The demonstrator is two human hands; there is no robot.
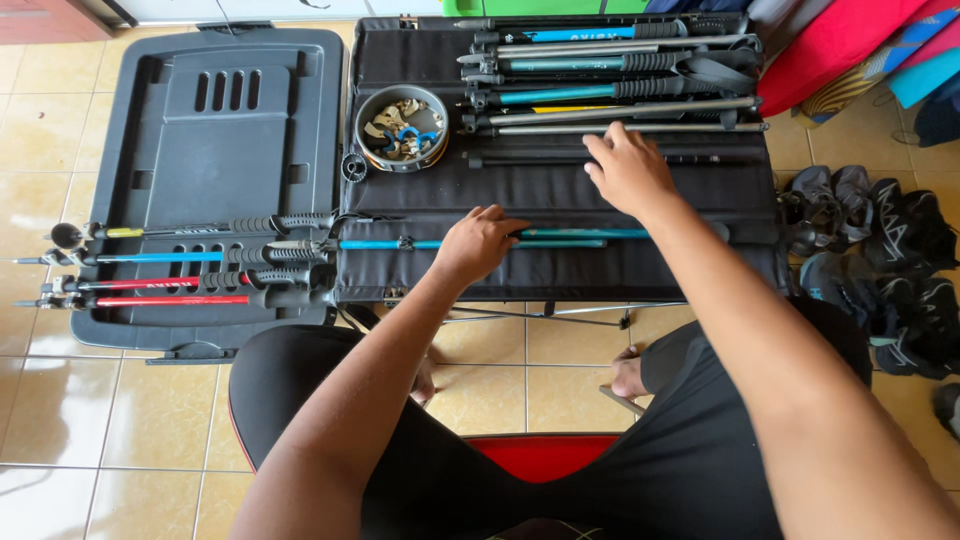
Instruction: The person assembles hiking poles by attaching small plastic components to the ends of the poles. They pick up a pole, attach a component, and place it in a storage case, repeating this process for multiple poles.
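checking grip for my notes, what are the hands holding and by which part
The left hand rests over the middle of the teal pole; the right hand rests on a black pole. Whether either is truly gripped cannot be told.

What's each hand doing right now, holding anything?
Left hand: curled over the teal pole on the black table, gripping it.
Right hand: open, fingers flat on a grey pole, not gripping.

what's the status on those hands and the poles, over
Left hand gripping teal pole on black folding table. Right hand resting on dark pole. Metal bowl of parts to the side, not blocking.
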